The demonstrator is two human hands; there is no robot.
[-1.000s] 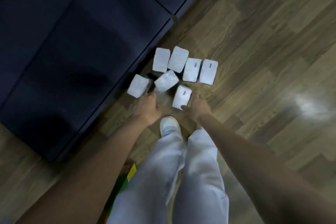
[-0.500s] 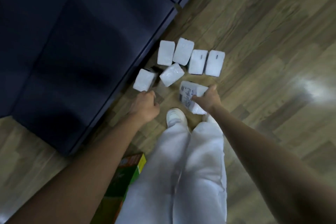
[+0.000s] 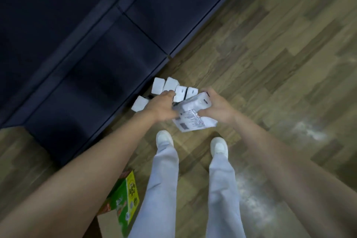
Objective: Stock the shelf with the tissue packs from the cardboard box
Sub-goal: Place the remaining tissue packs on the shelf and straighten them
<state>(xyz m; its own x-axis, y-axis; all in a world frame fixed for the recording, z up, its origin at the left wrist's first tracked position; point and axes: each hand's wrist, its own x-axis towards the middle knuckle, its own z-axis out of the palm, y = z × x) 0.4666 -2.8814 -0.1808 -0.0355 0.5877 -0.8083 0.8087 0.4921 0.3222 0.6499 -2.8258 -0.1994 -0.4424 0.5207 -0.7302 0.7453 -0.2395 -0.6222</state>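
Tissue pack (image 3: pixel 195 115) sits lifted off the floor, right hand (image 3: pixel 218 107) curled round its far end and left hand (image 3: pixel 161 108) touching its left side (grip unclear). Other packs (image 3: pixel 170 88) wait by the dark shelf (image 3: pixel 81 48); stocking barely begun.

both arms are bare from the hands to the frame edge, no sleeves, watch or rings showing. the left hand (image 3: pixel 161 107) and right hand (image 3: pixel 217 107) wear no gloves. the legs are in loose, pale grey-white trousers (image 3: pixel 164 189) with wide hems that fall over the feet. white shoes with rounded toes: left shoe (image 3: pixel 164 137), right shoe (image 3: pixel 219 145).
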